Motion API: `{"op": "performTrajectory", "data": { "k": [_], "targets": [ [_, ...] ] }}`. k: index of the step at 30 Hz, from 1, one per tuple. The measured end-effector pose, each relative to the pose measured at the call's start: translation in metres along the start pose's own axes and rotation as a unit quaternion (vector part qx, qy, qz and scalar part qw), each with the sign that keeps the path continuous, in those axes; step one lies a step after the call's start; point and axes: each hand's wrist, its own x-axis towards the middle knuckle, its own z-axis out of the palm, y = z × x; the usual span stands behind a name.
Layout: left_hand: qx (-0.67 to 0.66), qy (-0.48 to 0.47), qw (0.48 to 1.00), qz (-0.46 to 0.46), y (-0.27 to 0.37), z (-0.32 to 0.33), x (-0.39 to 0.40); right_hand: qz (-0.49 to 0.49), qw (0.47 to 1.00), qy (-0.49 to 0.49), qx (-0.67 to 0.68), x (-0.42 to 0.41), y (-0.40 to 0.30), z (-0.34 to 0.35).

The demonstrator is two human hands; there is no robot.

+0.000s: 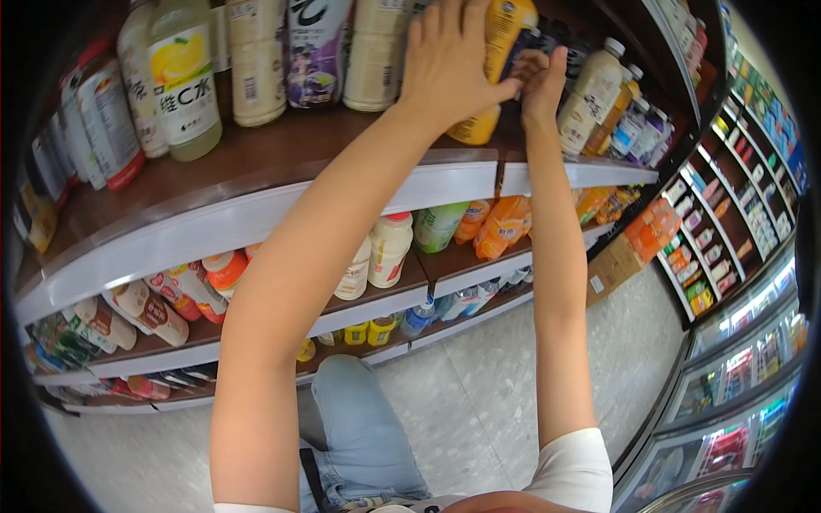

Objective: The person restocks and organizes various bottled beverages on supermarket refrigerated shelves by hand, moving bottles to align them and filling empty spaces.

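My left hand (pixel 446 70) is at the upper shelf, fingers spread upward and thumb across the front of a yellow bottle (pixel 503 42). The bottle leans slightly and is partly covered by that hand. Whether the palm grips it is hidden. Close by on the right, my right hand (pixel 542 83) has its thumb up and fingers curled beside the yellow bottle's dark side. What those fingers touch cannot be made out. Left of my hands stand a cream-coloured bottle (pixel 373 61) and a purple-labelled bottle (pixel 319 54). Dark bottle tops (pixel 564 38) show behind my right hand.
A lemon drink bottle (pixel 186 83) stands farther left. The white shelf edge (pixel 442 183) runs below my forearms. Lower shelves hold white bottles (pixel 390 250) and orange bottles (pixel 503 227). A cardboard box (pixel 612 269) sits on the floor at right, near glass-fronted coolers (pixel 718 391).
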Motion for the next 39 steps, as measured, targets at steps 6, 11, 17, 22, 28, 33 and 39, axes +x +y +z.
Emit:
{"op": "performTrajectory", "data": {
  "k": [6, 11, 17, 22, 28, 33, 39],
  "targets": [
    [0.050, 0.010, 0.998, -0.024, 0.005, -0.008, -0.001, -0.266, 0.758, 0.458, -0.380, -0.018, -0.016, 0.007],
    [0.134, 0.036, 0.990, -0.003, 0.006, -0.006, 0.000, 0.066, 0.726, 0.463, -0.504, -0.029, -0.007, -0.012],
    [0.086, 0.009, 0.995, 0.043, 0.008, -0.001, 0.001, 0.055, 0.815, 0.305, -0.490, -0.024, 0.003, -0.025],
    [0.134, 0.061, 0.976, 0.159, -0.002, 0.009, 0.004, 0.056, 0.943, 0.064, -0.320, -0.005, 0.023, -0.011],
    [0.151, 0.065, 0.973, 0.163, -0.004, 0.008, 0.003, 0.020, 0.969, 0.019, -0.244, -0.015, 0.023, -0.012],
    [0.149, 0.071, 0.964, 0.209, 0.008, 0.015, 0.002, -0.015, 0.942, 0.015, -0.336, -0.003, 0.034, -0.006],
    [0.059, -0.144, 0.934, 0.320, 0.004, 0.021, -0.006, 0.027, 0.885, 0.045, -0.463, -0.006, 0.007, -0.004]
  ]
}}
